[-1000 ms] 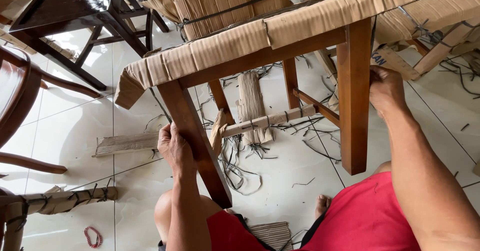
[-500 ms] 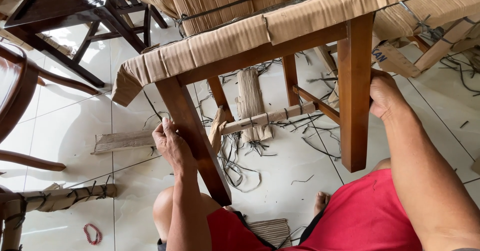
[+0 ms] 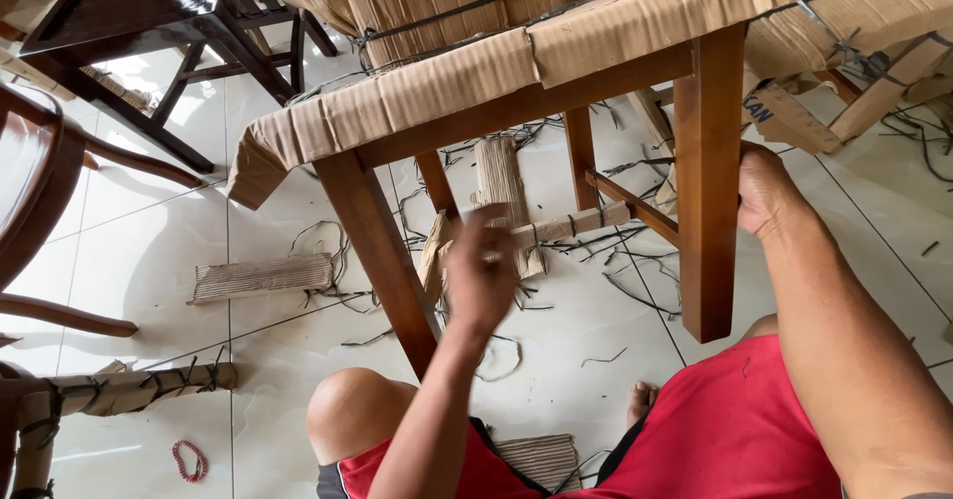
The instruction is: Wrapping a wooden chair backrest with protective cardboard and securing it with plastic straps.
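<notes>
With the right hand (image 3: 766, 196) clenched on the table leg (image 3: 709, 181) and the left hand (image 3: 483, 279) released mid-air beside it, the cardboard-wrapped table (image 3: 417, 102) could tip.

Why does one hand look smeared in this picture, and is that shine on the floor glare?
In the head view, the left hand is motion-blurred, its fingers smeared, while the right hand gripping the wooden leg is sharp. The white tiled floor bounces bright daylight, washing out the tiles at upper left. The cardboard-wrapped seat edge is evenly lit, shadows soft.
</notes>
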